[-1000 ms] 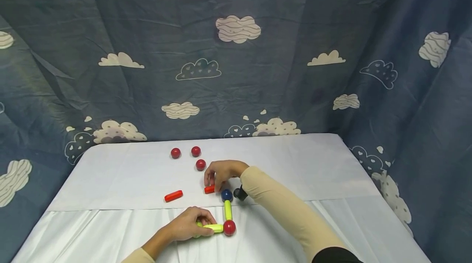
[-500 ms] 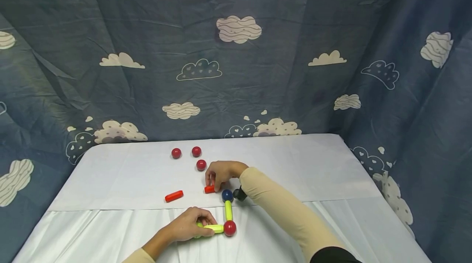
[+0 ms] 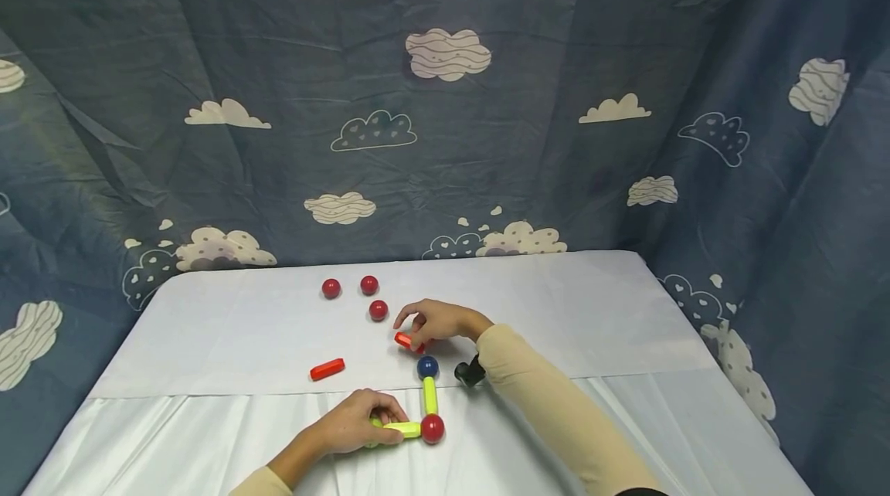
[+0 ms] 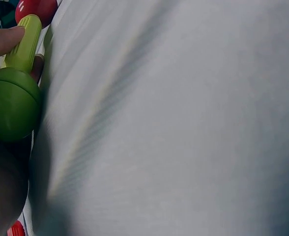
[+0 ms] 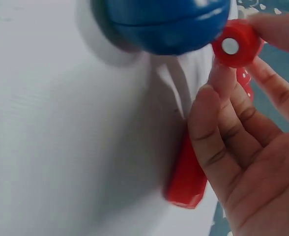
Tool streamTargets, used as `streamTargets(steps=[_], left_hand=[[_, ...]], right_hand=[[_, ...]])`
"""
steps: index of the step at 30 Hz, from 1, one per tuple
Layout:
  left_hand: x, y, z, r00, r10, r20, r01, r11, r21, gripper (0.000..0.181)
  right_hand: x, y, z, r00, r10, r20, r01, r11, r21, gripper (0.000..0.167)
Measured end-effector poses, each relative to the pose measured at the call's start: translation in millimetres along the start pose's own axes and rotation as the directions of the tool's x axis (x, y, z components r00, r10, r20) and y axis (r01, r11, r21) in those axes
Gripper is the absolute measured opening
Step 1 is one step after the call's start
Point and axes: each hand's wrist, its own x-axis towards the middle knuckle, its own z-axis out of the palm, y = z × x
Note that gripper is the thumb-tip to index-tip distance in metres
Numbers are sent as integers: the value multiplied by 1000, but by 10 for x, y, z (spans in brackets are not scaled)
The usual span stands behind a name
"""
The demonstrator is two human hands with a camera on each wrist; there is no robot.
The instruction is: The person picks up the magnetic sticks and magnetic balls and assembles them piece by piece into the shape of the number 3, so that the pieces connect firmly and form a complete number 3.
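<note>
In the head view my left hand (image 3: 361,422) pinches a yellow-green magnetic rod (image 3: 405,429). One end meets a red ball (image 3: 433,429); a green ball (image 4: 13,104) sits at its other end in the left wrist view. A second yellow-green rod (image 3: 430,395) runs from the red ball to a blue ball (image 3: 427,366). My right hand (image 3: 441,321) holds a red rod (image 3: 403,339) between thumb and fingers, just beyond the blue ball. The right wrist view shows its round end (image 5: 238,45) with a silvery centre, close to the blue ball (image 5: 169,24).
Another red rod (image 3: 327,369) lies on the white tablecloth (image 3: 229,357), left of the built piece. Farther back are three loose red balls (image 3: 378,310). A dark blue cloud-patterned curtain (image 3: 299,164) hangs behind the table.
My right hand has shifted slightly right and away from me, lifting and turning the red rod it holds. The left hand and the joined balls and rods stay put.
</note>
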Motion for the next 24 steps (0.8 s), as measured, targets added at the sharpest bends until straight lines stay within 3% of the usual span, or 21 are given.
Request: streamTargets(steps=[14,24], left_hand=[[-10,10,13,1000,-3,0,3,1000,-7,12],[3,-4,18,1000,-2,-1,2,1000,-10,11]], right_hand=[[-136,235,112,988,-7,-153,41,974,221,30],[-192,306,175,968,10,-250,67,953,296,30]])
